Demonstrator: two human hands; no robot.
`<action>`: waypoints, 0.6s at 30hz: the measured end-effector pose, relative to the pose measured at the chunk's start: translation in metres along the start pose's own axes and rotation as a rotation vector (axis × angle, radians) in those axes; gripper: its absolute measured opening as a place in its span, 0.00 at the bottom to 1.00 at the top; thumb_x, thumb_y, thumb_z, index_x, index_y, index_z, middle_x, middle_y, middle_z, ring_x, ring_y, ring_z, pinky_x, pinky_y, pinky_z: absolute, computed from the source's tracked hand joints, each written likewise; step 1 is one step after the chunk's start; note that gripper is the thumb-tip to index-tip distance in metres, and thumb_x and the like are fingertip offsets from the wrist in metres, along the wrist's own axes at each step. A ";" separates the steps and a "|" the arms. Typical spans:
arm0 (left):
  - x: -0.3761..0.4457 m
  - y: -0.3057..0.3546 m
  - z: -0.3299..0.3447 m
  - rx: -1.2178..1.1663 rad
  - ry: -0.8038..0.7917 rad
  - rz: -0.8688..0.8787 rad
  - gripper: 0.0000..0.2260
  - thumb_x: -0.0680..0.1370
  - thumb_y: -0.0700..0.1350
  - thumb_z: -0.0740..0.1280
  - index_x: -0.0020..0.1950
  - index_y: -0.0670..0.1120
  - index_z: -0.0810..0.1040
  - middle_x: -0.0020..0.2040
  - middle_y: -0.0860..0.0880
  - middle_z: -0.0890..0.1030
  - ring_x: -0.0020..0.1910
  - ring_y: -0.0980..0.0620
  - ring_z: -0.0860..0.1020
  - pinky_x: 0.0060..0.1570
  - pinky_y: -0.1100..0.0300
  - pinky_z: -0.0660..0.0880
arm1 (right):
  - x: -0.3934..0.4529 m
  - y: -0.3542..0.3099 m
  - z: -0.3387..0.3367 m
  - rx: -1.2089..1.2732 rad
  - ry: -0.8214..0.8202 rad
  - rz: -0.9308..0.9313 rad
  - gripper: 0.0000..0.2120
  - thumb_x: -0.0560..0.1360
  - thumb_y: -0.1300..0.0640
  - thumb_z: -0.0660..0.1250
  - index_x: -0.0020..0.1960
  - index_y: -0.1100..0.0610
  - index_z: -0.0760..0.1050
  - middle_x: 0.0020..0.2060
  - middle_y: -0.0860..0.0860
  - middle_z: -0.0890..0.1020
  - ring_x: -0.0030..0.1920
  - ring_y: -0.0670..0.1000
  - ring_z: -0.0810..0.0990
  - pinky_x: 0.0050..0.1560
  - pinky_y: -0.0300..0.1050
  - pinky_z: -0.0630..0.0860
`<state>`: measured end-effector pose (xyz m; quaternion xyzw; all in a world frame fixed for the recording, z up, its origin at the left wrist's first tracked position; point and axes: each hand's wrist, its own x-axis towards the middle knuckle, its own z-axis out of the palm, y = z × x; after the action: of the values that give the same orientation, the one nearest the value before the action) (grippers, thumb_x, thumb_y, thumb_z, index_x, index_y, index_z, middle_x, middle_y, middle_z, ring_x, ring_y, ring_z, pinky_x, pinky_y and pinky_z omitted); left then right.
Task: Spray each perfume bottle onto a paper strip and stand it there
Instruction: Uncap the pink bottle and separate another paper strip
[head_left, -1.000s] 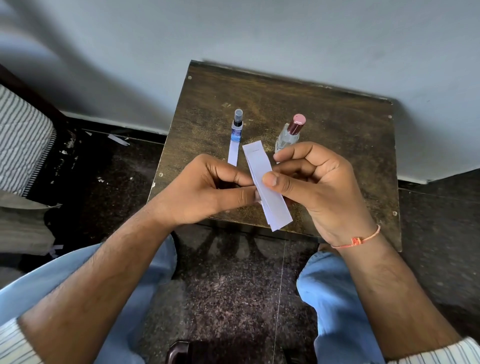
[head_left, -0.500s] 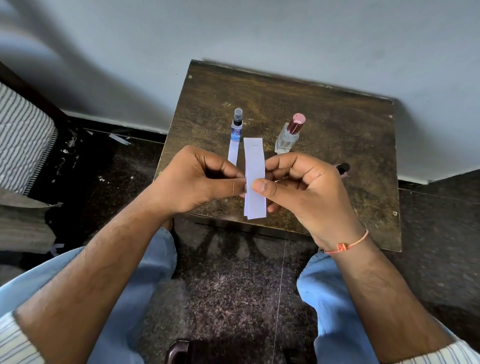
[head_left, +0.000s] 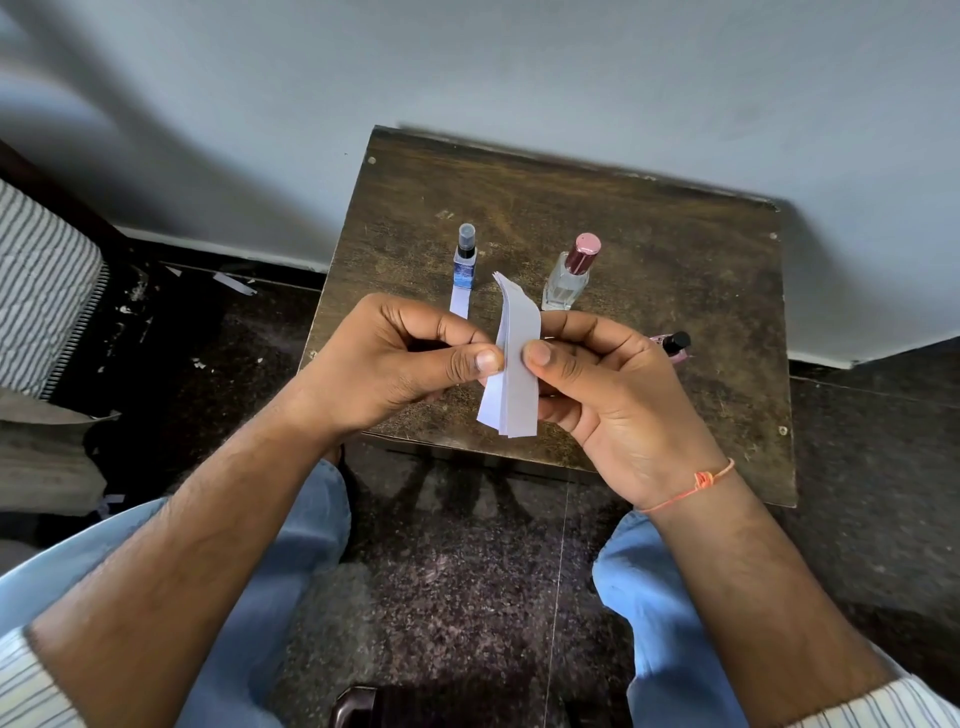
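Observation:
Both my hands hold a small stack of white paper strips upright over the near half of the wooden table. My left hand pinches its left edge with the thumb, and my right hand pinches its right edge. The top of the stack bends to the left. A slim blue spray bottle stands on a single paper strip behind my left hand. A clear bottle with a pink cap stands to its right. A small pink bottle with a black cap peeks out from behind my right hand.
The table stands against a pale wall. A striped cushion lies at the left over a dark floor with paper scraps. My knees in blue trousers flank the speckled floor below the table's near edge.
The stack has turned from a slant to upright and its top now curls left. My right thumb has slid to the stack's right edge, and the small pink bottle has come into sight.

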<state>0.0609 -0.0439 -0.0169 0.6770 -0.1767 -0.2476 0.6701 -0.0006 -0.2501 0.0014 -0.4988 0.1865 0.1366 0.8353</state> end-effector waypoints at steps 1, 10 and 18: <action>0.000 0.000 -0.001 0.008 0.001 0.005 0.06 0.75 0.45 0.77 0.40 0.56 0.90 0.31 0.33 0.77 0.28 0.53 0.69 0.30 0.67 0.69 | 0.000 0.000 -0.001 0.009 -0.006 0.006 0.14 0.62 0.57 0.80 0.48 0.55 0.89 0.46 0.58 0.90 0.41 0.54 0.89 0.37 0.43 0.85; 0.001 -0.010 0.000 -0.043 -0.011 -0.011 0.05 0.77 0.44 0.75 0.44 0.43 0.84 0.34 0.54 0.82 0.29 0.61 0.74 0.31 0.70 0.72 | -0.003 -0.004 -0.001 0.059 -0.034 0.048 0.11 0.67 0.62 0.75 0.49 0.56 0.87 0.43 0.55 0.90 0.38 0.49 0.89 0.34 0.40 0.83; 0.003 -0.016 -0.002 0.042 0.063 0.052 0.04 0.78 0.40 0.75 0.52 0.46 0.85 0.45 0.52 0.88 0.45 0.56 0.84 0.47 0.63 0.81 | -0.003 -0.002 0.001 -0.003 -0.035 0.053 0.11 0.68 0.63 0.74 0.48 0.54 0.89 0.45 0.55 0.90 0.41 0.50 0.89 0.35 0.40 0.84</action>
<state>0.0625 -0.0436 -0.0328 0.6936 -0.1781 -0.2050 0.6672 -0.0020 -0.2505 0.0047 -0.4926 0.1847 0.1675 0.8338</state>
